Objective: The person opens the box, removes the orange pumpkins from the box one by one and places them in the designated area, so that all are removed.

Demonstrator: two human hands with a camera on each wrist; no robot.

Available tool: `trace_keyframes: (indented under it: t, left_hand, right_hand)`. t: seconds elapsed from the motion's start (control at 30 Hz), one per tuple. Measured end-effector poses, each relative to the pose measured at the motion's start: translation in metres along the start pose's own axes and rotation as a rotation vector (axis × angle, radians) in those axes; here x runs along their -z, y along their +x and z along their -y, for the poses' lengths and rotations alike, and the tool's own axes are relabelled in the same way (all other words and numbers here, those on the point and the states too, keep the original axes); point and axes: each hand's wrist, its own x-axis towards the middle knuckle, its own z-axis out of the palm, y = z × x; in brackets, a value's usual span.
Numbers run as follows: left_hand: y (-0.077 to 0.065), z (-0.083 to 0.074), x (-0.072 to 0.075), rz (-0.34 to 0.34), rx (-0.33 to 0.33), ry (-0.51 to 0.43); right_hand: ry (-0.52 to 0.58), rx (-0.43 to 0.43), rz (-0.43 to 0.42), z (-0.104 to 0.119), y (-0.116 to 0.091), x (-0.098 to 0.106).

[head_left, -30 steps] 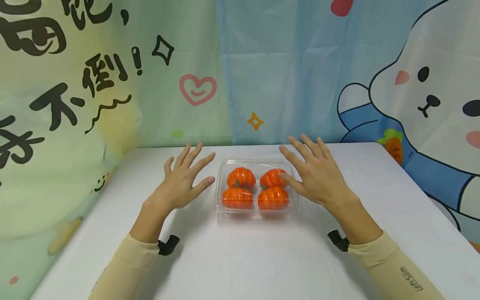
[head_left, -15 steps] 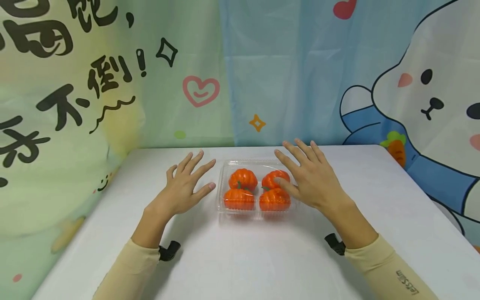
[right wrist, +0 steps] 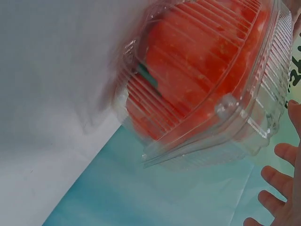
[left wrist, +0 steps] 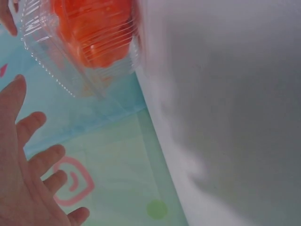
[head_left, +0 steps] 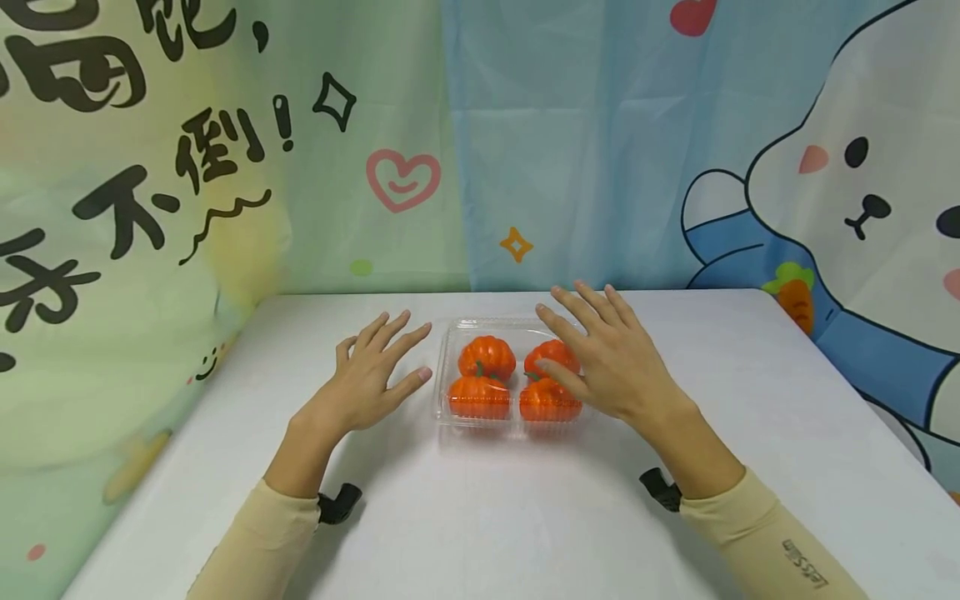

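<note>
A clear plastic clamshell (head_left: 517, 331) holding four orange pumpkins (head_left: 478, 398) sits on the white table (head_left: 480, 517). Just left of it, the left hand (head_left: 366, 377) spreads wide; the right hand (head_left: 617, 365), also splayed, hovers over its right side.

Container (head_left: 495, 327) on table (head_left: 480, 517), four pumpkins (head_left: 478, 399) inside, two by two. Left hand (head_left: 362, 381) left, right hand (head_left: 618, 364) at right side.

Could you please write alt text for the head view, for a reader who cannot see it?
A clear plastic container holding four orange pumpkins sits on a white table; a person's left hand spreads beside it, while the right hand hovers, fingers spread, overlapping its right side in the picture. Behind hangs a cartoon-printed backdrop.
</note>
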Motion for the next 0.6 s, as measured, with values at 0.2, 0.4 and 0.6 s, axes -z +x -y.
trace_keyframes:
  t: [0.2,0.4,0.6]
  left_hand:
    - [-0.003,0.002,-0.002,0.010,0.018,-0.001]
    - [-0.006,0.003,-0.005,0.050,0.042,-0.050]
    - [-0.007,0.003,-0.008,0.082,0.050,-0.050]
  right_hand:
    - [0.020,-0.001,-0.010,0.002,0.004,0.002]
    - [0.041,0.028,-0.031,0.005,0.009,0.003]
    - [0.053,0.053,-0.046,0.012,0.012,0.003]
